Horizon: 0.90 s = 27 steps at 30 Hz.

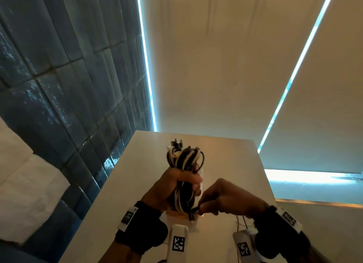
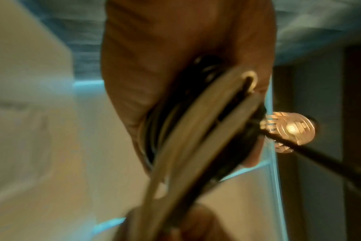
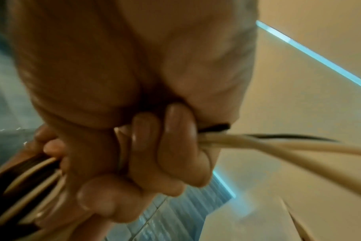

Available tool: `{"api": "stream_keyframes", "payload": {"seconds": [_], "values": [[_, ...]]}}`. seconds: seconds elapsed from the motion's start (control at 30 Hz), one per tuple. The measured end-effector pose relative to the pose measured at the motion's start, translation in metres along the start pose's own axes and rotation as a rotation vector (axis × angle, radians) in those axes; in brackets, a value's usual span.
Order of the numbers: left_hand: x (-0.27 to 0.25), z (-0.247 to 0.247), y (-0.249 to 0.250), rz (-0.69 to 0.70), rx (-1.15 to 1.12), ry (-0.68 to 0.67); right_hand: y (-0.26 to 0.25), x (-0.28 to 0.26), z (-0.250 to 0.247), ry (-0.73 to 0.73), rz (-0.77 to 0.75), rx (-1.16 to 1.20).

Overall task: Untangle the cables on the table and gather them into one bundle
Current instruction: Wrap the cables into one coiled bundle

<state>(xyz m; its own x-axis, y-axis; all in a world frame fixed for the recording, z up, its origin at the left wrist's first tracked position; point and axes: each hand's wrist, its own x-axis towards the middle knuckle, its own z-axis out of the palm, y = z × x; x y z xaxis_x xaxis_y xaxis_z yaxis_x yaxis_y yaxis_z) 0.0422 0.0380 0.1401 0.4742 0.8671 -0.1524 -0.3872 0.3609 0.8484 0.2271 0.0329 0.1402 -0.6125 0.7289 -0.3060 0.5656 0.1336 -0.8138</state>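
Note:
A bundle of black and white cables (image 1: 183, 160) stands upright above the white table (image 1: 231, 164), looped at the top with plug ends sticking out. My left hand (image 1: 188, 182) grips the bundle around its middle. My right hand (image 1: 204, 205) is just right of the bundle's lower end and pinches loose black and white strands there. In the right wrist view its fingers (image 3: 175, 146) curl round white and black strands (image 3: 289, 146) that trail off to the right. The left wrist view is blurred, showing the cables (image 2: 196, 130) running across my palm.
A dark blue tiled wall (image 1: 68, 86) stands close on the left of the table. Pale blinds (image 1: 225, 66) with bright gaps hang behind it. Thin cable strands (image 1: 241, 221) hang under my right wrist. The table's right edge (image 1: 265, 174) lies near my right hand.

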Motion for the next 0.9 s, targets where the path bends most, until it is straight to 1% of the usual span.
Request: {"api": "stream_keyframes", "payload": {"seconds": [0.07,0.1,0.17,0.23,0.33,0.43,0.5,0.6,0.7,0.77,0.9], "values": [[-0.004,0.0,0.001,0.004,0.264,0.008,-0.004,0.001,-0.008,0.063,0.003,-0.123],[-0.005,-0.001,0.0,0.002,0.337,0.025,-0.005,0.0,-0.011,0.085,-0.002,-0.158],[-0.007,-0.004,-0.005,-0.011,0.376,0.056,-0.006,-0.003,-0.015,0.113,-0.029,-0.213],[-0.009,-0.003,-0.013,-0.033,0.346,0.052,-0.007,-0.006,-0.016,0.163,-0.061,-0.242],[-0.011,0.004,-0.024,-0.088,0.201,-0.009,-0.01,-0.008,-0.018,0.27,-0.119,-0.254],[-0.012,0.006,-0.028,-0.173,0.043,-0.08,-0.018,-0.009,-0.021,0.301,-0.206,-0.239],[-0.012,0.005,-0.026,-0.174,0.008,-0.124,-0.021,-0.009,-0.026,0.302,-0.237,-0.227],[-0.015,0.01,-0.017,-0.131,-0.012,-0.152,-0.027,-0.009,-0.033,0.326,-0.249,-0.186],[-0.02,0.014,-0.012,-0.091,0.029,-0.11,-0.032,-0.006,-0.041,0.358,-0.24,-0.178],[-0.023,0.016,-0.01,-0.078,0.071,-0.074,-0.032,-0.004,-0.049,0.339,-0.261,-0.195],[-0.023,0.017,-0.004,-0.1,0.139,-0.054,-0.036,-0.007,-0.06,0.287,-0.275,-0.219]]}}
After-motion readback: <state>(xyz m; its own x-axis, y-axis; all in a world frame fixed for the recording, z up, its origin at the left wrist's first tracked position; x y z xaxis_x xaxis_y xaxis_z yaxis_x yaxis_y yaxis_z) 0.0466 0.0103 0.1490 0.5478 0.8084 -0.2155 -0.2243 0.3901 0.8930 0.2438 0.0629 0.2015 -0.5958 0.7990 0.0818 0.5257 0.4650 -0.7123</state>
